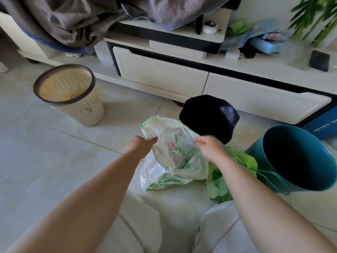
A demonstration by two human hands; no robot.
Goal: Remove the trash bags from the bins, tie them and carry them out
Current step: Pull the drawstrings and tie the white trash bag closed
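Note:
A translucent white trash bag with green print rests on the tiled floor in front of me, its mouth held up. My left hand pinches the left side of the rim. My right hand grips the right side of the rim. A green bag lies just right of it, with a thin green drawstring running to the teal bin, which tilts toward me with nothing showing inside. A cream bin with a dark rim stands at the left without a bag.
A black rounded stool stands right behind the bags. A low white TV cabinet with drawers runs along the back, grey blankets piled on it. A blue box sits far right. My light trousers fill the bottom.

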